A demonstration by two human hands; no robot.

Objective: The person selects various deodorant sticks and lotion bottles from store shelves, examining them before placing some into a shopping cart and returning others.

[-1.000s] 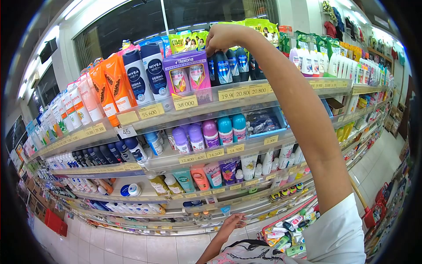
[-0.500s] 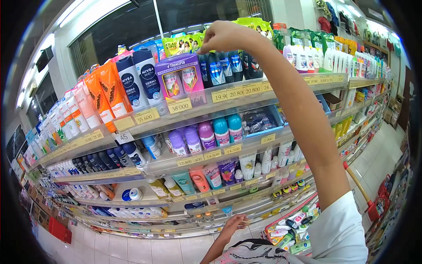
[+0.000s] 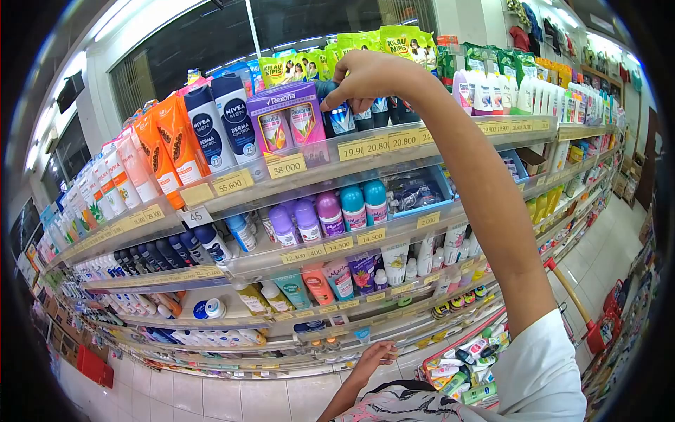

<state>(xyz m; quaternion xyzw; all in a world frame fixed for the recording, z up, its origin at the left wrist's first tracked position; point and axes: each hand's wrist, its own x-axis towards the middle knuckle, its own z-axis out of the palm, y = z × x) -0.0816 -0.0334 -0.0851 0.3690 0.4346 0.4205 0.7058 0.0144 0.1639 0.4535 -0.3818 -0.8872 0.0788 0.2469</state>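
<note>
On the top shelf my right hand (image 3: 373, 76) is closed around the dark upper part of a deodorant bottle (image 3: 342, 119) with a blue label, in a row of similar bottles. Its fingers hide much of that row. Just left of it stands a purple Rexona box (image 3: 285, 121), and farther left are two dark blue Nivea Men bottles (image 3: 238, 119). My left hand (image 3: 376, 355) hangs low before the bottom shelves, its fingers loosely bent and apart, with nothing visible in them.
Price labels (image 3: 287, 164) line the shelf edge. The shelf below carries purple and teal roll-ons (image 3: 354, 209) and a blue tray (image 3: 444, 184). A red basket (image 3: 429, 362) full of bottles and tubes stands at lower right. Green packs (image 3: 408, 46) rise behind the top row.
My right hand has come down and slightly right from above the deodorant row, and its fingers now close on a bottle there. My left hand has barely moved.
</note>
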